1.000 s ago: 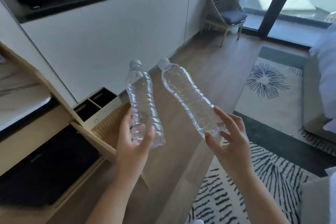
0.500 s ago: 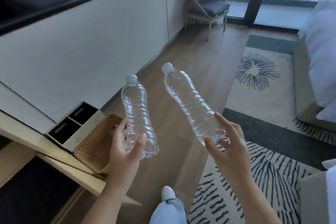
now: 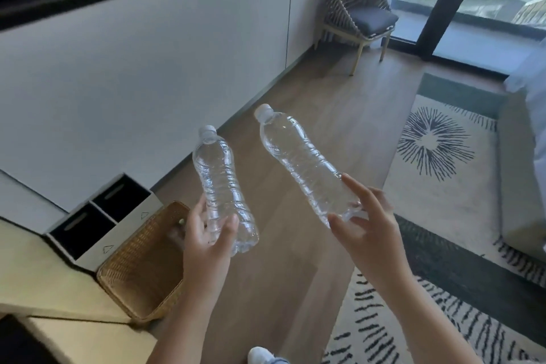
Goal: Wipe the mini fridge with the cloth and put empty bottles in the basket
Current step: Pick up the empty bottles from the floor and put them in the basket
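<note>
Since half a second ago the person has barely changed the hold, but the view is dropping and swinging, so the woven basket (image 3: 141, 269) is now showing far more of its rim and wall at the lower left, and the white shoe (image 3: 260, 356) is sliding down to the bottom edge. There are two clear, capped bottles, both empty and both in the air over the wooden floor (image 3: 310, 89). The left grip (image 3: 206, 242) is staying clamped round the lower half of the left bottle (image 3: 221, 183), which is standing almost upright just above and beside the basket. The right grip (image 3: 366, 224) is pinching the base of the right bottle (image 3: 301, 162) between thumb and fingers, its cap leaning up and to the left. There is one basket, sitting against the pale counter (image 3: 44, 275) and touching one white box (image 3: 100, 216) with two dark compartments. One wicker chair (image 3: 360, 18) is standing well apart by the window, and one patterned rug (image 3: 443, 156) is lying to the right.
</note>
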